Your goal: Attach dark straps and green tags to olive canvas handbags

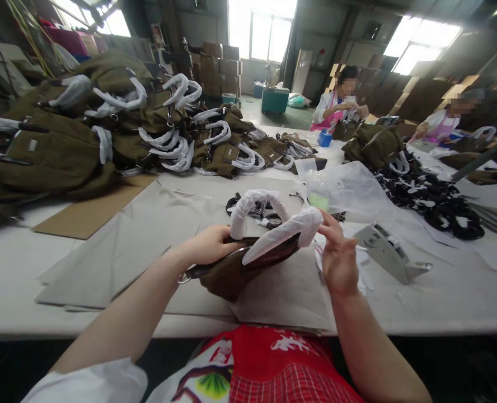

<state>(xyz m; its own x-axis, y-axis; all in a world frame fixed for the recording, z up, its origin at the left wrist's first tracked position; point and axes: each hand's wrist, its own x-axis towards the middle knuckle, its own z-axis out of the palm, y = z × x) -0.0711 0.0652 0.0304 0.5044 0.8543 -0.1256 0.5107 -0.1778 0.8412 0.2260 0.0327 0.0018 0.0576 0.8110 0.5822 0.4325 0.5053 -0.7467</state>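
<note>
Handbag (pixel 227 281), olive-brown, sits in front of you at the near edge of the table (pixel 441 302), over pale sheets. Its long axis runs left to right on a slant: the end with the metal ring (pixel 184 278) points left and toward you, the other end right and away. The zipper (pixel 239 250) follows that line along the top, and the two white-wrapped handles (pixel 282 238) arch above it.

Your left hand (pixel 209 244) has its fingers closed on the top edge beside the zipper, some fingertips hidden. Your right hand (pixel 340 260) is partly open, thumb apart, its fingertips at the right bend of the nearer handle; you are not gripping firmly there.

Coiled black straps (pixel 273 220) lie just beyond the handles, a grey device (pixel 385 254) stands to the right, and more olive bags (pixel 55 151) are heaped at far left.
</note>
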